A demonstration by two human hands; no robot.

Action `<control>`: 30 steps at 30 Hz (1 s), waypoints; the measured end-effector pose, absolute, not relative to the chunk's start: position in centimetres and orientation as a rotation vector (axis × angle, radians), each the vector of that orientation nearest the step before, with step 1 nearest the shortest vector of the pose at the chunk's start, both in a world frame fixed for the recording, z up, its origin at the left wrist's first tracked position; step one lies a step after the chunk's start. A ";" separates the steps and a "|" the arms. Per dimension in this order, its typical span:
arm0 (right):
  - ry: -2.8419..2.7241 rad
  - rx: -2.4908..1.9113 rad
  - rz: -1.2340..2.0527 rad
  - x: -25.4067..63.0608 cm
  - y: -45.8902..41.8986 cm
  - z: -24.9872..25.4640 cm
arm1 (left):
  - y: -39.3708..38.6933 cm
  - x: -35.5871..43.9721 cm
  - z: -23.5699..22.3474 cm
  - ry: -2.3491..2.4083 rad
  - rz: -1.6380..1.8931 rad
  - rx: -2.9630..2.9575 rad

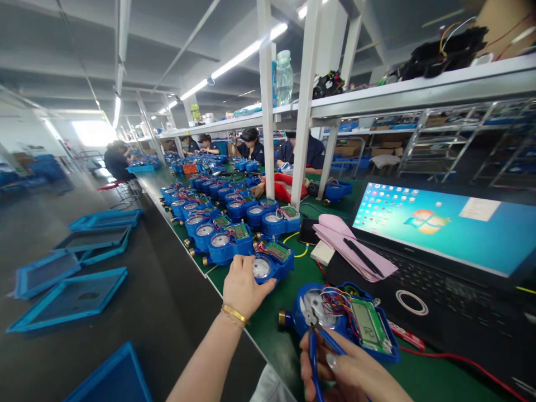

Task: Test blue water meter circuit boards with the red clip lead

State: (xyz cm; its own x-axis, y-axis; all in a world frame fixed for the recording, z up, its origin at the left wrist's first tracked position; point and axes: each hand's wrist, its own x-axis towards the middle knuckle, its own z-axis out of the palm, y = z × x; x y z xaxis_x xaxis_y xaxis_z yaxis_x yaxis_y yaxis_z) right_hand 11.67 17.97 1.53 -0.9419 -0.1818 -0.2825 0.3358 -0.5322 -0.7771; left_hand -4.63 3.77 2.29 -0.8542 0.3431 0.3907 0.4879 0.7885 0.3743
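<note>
My left hand [243, 286], with a gold bracelet at the wrist, is closed around the near side of a blue water meter [283, 270] at the end of the rows. That meter has a round white dial and a small green circuit board with a display. Blue-handled cutting pliers [313, 349] are in my right hand [355, 365], their jaws pointing away from me. The jaws overlap the dial of a nearer open water meter [299, 312]; I cannot tell whether they touch it. Thin coloured wires [335, 301] lie loose across this meter beside its lit display [366, 321].
Several rows of similar meters [201, 220] fill the green bench to the left. A laptop [444, 223], pink papers [335, 231] and a black pen [363, 257] lie at the right. White posts [305, 111] carry a shelf above. Co-workers sit across the bench. Blue trays [71, 298] are on the floor.
</note>
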 end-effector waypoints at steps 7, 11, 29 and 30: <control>1.365 0.191 -2.487 11.2 16.8 2.0 | 2.7 1.0 3.3 -2.780 -0.512 -0.593; 1.377 0.196 -2.455 10.9 16.5 2.2 | 0.9 -0.7 4.6 -2.727 -0.744 -0.777; 1.417 0.162 -2.450 10.5 15.1 3.8 | 0.8 -8.6 3.3 -2.575 -1.631 -1.107; 1.404 0.170 -2.452 10.2 14.9 3.9 | 0.7 -8.8 3.2 -2.567 -1.682 -1.101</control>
State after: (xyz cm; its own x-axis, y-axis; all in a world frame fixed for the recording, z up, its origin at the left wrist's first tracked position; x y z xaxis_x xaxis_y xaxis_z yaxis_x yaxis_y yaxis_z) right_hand 10.24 14.95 3.93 -0.9449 -0.2071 -0.2534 0.3234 -0.4715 -0.8204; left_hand -8.79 0.71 3.17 -0.7657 0.5909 0.2539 0.4687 0.2423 0.8495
